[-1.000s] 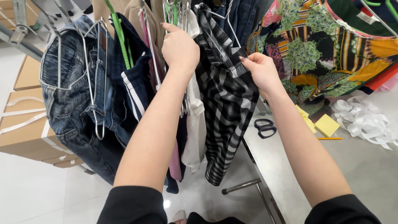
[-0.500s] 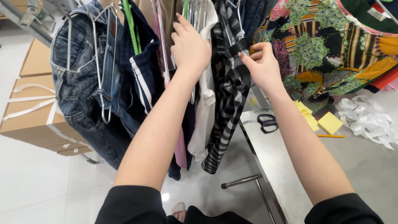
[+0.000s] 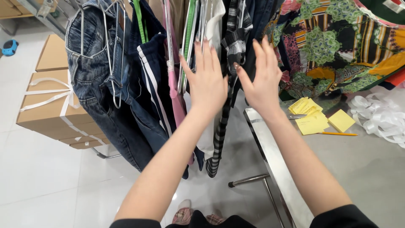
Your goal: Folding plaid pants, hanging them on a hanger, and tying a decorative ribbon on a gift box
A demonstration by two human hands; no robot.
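A black-and-white checked garment (image 3: 231, 46) hangs on the rack between my two hands. My left hand (image 3: 205, 80) is flat with fingers spread, its palm against the white garment (image 3: 216, 23) to the left of the checked one. My right hand (image 3: 260, 78) is likewise flat and open on the checked garment's right side, holding nothing. Further left hang a pink garment (image 3: 173, 84), navy trousers with white stripes (image 3: 149, 63) and blue jeans (image 3: 90, 71) on wire hangers.
A grey metal table (image 3: 270, 147) stands at the right with yellow sticky notes (image 3: 312, 116), a pencil (image 3: 339, 134), white ribbon (image 3: 379, 114) and a bright patterned cloth (image 3: 337, 46). Cardboard boxes (image 3: 46, 105) are stacked on the white floor at the left.
Both hands let go of the checked garment and opened flat on either side of it. The garment now hangs narrower. The view has shifted down and right, and the scissors are hidden.
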